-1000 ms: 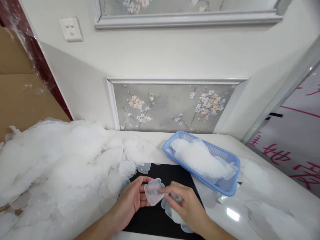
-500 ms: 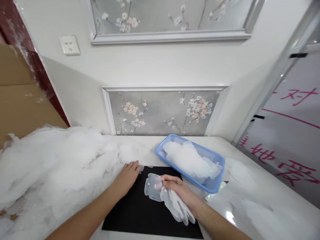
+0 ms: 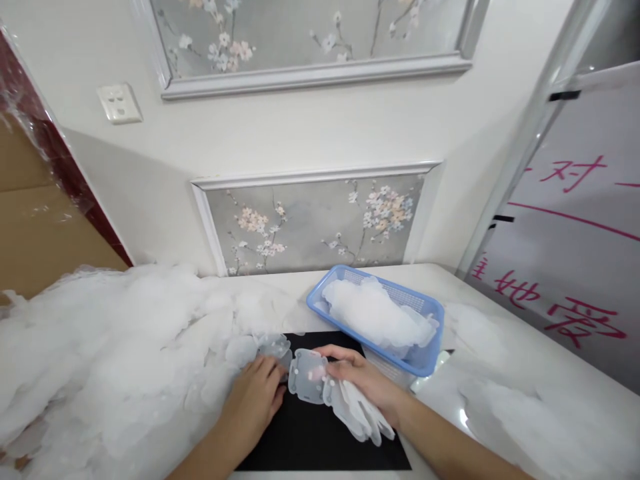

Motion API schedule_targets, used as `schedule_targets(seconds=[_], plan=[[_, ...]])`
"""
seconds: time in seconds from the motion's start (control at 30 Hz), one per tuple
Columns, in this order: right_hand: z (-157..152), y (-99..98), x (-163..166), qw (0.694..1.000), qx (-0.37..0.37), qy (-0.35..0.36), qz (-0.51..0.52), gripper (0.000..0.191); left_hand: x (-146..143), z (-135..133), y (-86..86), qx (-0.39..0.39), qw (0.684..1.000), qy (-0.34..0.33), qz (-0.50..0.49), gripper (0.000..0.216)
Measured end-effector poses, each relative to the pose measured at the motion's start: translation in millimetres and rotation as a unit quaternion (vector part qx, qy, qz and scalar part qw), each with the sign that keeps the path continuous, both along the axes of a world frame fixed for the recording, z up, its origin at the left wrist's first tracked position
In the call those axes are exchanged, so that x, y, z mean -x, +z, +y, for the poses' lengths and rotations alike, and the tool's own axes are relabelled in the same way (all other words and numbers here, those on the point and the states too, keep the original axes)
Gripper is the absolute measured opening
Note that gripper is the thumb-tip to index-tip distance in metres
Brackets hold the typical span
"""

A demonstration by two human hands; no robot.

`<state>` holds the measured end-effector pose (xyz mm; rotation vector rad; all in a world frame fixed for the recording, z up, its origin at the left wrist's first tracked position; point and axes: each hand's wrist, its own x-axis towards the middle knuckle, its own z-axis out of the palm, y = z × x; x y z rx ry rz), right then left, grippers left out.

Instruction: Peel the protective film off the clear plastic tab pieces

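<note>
In the head view, my right hand [image 3: 363, 377] is closed on a fanned stack of thin translucent plastic pieces [image 3: 350, 410]. The foremost one, a rounded plastic piece [image 3: 306, 377] with small holes and slots, faces me above the black mat [image 3: 320, 440]. To its left, my left hand [image 3: 260, 390] has its fingers curled at another translucent plastic piece [image 3: 275, 348], by the mat's upper left edge. The thumb's hold is partly hidden. The two hands are apart, with the foremost piece near the left fingertips.
A large heap of translucent pieces [image 3: 120, 333] covers the left of the white table. A blue basket [image 3: 435, 353] with more pieces stands behind my right hand. A pale green-handled tool [image 3: 431, 373] lies beside it. The wall [image 3: 290, 130] rises behind.
My left hand has moved right and nearer to me, bringing a translucent piece from the heap's edge over the mat. The right hand still holds its fan. The camera view has shifted slightly.
</note>
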<state>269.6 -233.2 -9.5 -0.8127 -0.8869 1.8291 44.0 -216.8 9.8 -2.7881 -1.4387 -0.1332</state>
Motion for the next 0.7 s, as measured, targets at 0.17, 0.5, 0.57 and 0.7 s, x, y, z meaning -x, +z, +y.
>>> schedule_targets(seconds=[0.17,0.5,0.57,0.7], plan=[[-1.5,-6.8,1.9,0.998,-0.033,-0.054,-0.021,0.028,3.3,15.1,-10.2,0.017,0.990,0.020,-0.139,0.023],[-10.2,-9.7,16.3,0.949,-0.200,-0.092,-0.226,0.028,-9.6,-13.7,8.3,0.286,0.770,0.196,-0.536,0.026],[-14.9,-8.8,18.1,0.931,-0.223,-0.122,-0.261,0.015,-9.9,-14.9,7.4,0.366,0.691,0.200,-0.591,0.028],[-21.2,-8.1,20.0,0.892,-0.283,-0.138,-0.325,0.040,-9.8,-13.8,7.9,0.442,0.593,0.197,-0.643,0.033]])
